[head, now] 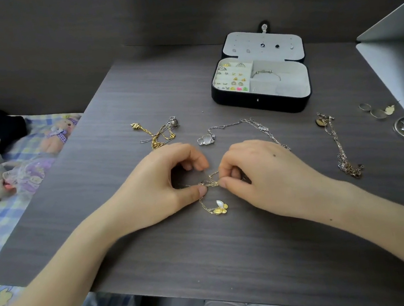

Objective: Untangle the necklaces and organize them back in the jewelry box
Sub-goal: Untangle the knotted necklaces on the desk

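Left hand (158, 184) and right hand (263, 172) pinch gold chain (212, 183); jewelry box (261, 105) holds rings (225, 67), bangle (266, 73).

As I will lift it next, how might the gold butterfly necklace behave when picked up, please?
The gold butterfly necklace is a fine chain lying in loose curves, so probably limp. Its pendant would likely dangle. Where left hand and right hand pinch it, it looks bunched and may snag.
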{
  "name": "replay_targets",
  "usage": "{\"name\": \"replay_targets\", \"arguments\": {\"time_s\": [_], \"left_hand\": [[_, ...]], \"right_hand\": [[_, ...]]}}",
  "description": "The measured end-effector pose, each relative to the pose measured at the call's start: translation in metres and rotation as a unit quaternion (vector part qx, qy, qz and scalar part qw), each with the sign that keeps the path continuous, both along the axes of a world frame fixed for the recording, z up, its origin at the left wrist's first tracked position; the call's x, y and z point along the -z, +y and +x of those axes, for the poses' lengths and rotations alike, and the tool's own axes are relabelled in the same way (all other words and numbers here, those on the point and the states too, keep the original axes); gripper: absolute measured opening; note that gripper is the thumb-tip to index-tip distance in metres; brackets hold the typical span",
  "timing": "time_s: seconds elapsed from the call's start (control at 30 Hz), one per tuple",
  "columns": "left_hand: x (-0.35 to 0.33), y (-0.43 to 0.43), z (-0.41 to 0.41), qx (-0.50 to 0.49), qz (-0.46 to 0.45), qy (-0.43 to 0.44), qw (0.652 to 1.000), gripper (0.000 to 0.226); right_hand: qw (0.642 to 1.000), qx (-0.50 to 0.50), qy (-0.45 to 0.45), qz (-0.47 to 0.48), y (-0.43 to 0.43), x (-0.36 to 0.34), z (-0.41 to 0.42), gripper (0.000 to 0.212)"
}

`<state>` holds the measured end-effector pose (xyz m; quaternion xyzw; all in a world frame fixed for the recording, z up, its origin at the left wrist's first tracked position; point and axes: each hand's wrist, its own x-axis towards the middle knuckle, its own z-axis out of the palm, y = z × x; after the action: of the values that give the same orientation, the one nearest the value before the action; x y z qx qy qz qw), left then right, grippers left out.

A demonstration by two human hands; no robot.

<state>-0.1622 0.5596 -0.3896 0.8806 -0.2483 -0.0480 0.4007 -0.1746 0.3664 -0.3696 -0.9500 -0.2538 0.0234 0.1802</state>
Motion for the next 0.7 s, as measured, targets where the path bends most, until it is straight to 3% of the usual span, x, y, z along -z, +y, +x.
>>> {"name": "replay_targets", "arguments": {"time_s": [0.13, 0.5, 0.7], "left_hand": [[0.001, 0.001, -0.007, 0.002, 0.023, -0.039, 0.999, 0.03], [-0.006, 0.013, -0.01, 0.017, 0.071, -0.011, 0.997, 0.038], [-0.004, 0.009, -0.031, 0.002, 0.102, -0.151, 0.983, 0.018]], "right_hand": [[1.0, 0.019, 0.003, -0.013, -0.007, -0.001, 0.0, 0.012], [1.0, 0.018, 0.021, -0.006, -0.014, -0.001, -0.003, 0.012], [0.999, -0.019, -0.011, 0.04, -0.013, 0.002, 0.0, 0.004]]}}
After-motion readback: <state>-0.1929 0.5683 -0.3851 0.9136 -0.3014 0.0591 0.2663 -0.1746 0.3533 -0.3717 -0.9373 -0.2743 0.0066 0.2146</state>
